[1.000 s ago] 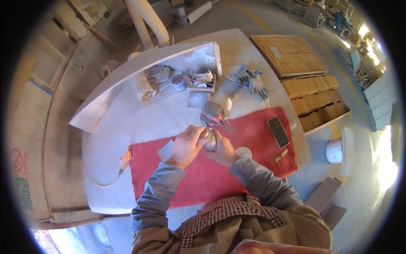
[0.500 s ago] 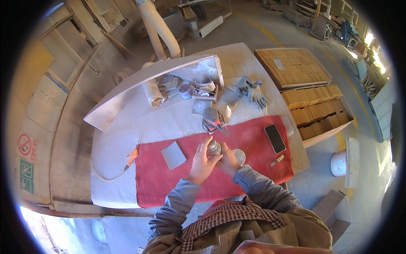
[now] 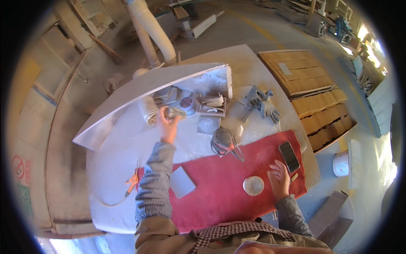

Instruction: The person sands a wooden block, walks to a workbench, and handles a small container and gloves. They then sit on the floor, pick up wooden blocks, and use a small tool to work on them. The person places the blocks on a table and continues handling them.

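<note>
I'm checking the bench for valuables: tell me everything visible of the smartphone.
The smartphone is a slim, glassy-looking dark rectangle with a thin pale rim. It lies face up, screen dark, slanting on the right part of the red cloth. The right hand is close beside its lower end, not gripping it.

Stretches the sleeved left forearm [image 3: 154,186] far forward, leaning slightly to the right. Holds the left wrist [image 3: 167,142] almost in line with it. Curls the left hand [image 3: 167,126] into a grip, with bent fingers. Holds the sleeved right forearm [image 3: 292,213] lower and nearer, angled forward and leftward from the lower right. Lets the right hand [image 3: 279,181] unfold loosely, with slightly bent fingers spread and pointing forward and left. Spaces both hands well apart, reaching much farther forward with the left. Bares skin from the wrists onward.
</note>
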`<state>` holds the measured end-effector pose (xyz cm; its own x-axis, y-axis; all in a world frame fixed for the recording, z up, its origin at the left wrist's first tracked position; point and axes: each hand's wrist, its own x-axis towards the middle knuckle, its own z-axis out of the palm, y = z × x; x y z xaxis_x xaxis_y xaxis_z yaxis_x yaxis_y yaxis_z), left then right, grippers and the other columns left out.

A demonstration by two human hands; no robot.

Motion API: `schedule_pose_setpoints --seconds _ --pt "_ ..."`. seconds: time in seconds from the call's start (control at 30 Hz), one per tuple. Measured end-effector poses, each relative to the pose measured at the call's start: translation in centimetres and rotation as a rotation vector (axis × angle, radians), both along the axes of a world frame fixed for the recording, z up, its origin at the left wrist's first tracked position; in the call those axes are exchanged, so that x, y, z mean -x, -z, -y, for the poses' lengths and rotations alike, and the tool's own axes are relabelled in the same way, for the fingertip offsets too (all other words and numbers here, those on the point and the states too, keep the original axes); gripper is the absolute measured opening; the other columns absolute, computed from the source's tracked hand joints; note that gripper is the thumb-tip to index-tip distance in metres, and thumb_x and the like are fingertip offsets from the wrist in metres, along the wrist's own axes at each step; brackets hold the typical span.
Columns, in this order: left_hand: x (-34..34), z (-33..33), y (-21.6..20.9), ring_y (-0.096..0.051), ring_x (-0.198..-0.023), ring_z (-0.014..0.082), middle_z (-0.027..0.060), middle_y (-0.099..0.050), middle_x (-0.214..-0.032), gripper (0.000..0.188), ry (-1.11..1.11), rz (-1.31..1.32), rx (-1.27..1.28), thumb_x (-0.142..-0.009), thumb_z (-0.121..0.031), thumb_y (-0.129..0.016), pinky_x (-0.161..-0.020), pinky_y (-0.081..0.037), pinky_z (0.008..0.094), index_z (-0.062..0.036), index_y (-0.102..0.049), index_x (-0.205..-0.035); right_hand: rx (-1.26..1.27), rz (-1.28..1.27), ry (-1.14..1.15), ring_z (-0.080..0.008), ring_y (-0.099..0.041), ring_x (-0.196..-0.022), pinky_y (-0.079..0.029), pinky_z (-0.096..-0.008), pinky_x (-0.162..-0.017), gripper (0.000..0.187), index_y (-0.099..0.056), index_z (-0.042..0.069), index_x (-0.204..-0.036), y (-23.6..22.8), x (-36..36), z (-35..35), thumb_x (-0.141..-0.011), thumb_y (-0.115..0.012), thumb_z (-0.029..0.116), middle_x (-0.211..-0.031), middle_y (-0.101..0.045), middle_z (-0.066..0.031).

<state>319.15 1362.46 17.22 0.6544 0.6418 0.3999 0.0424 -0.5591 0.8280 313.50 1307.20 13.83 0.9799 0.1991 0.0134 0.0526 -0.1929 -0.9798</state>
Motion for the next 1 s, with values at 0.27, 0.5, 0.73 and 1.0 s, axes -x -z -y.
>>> schedule_pose_setpoints --seconds 0.27,0.5,0.73,1.0 --pt "-16.9 -3.3 5.2 -0.064 -0.118 0.0373 0.0227 -0.065 -0.129 0.074 -0.088 0.038 -0.337 -0.07 -0.01 -0.088 -0.102 -0.05 0.0432 -0.0011 -0.053 -0.135 0.518 0.0 0.48 -0.0148 -0.071 -0.087 -0.057 -0.0298 -0.074 0.039 -0.06 0.004 -0.132 2.2 7.0 9.0 -0.095 -0.071 0.011 -0.102 -0.072 -0.0073" --pt "-23.3 -4.5 8.1 -0.063 -0.125 0.0362 0.0158 -0.064 -0.136 0.076 -0.014 -0.636 -0.214 -0.072 -0.027 -0.085 -0.107 -0.044 0.0588 -0.0105 -0.051 -0.137 0.476 -0.14 0.519 -0.016 -0.072 -0.083 -0.059 -0.0307 -0.072 0.038 -0.06 0.003 -0.13 1.4 10.8 8.4 -0.094 -0.07 0.009 -0.1 -0.073 -0.0094" --pt "-18.9 -1.0 6.8 -0.051 -0.134 0.0361 0.0157 -0.057 -0.141 0.087 -0.075 -0.468 -0.434 -0.075 -0.025 -0.09 -0.112 -0.038 0.059 -0.0125 -0.046 -0.15 0.54 -0.187 0.289 -0.022 -0.071 -0.097 -0.058 -0.0354 -0.082 0.05 -0.058 0.003 -0.135 1.1 8.5 4.5 -0.089 -0.077 0.011 -0.11 -0.071 -0.0115" --pt "13.2 4.8 11.3 -0.036 -0.146 0.0442 0.0265 -0.04 -0.157 0.08 -0.247 -0.54 -0.347 -0.089 -0.035 -0.08 -0.118 -0.032 0.0565 -0.0047 -0.041 -0.153 0.717 0.007 -0.201 -0.0417 -0.053 -0.133 -0.047 -0.0482 -0.11 0.113 -0.031 0.001 -0.156 1.0 6.7 -0.8 -0.07 -0.095 0.035 -0.145 -0.052 -0.0242"
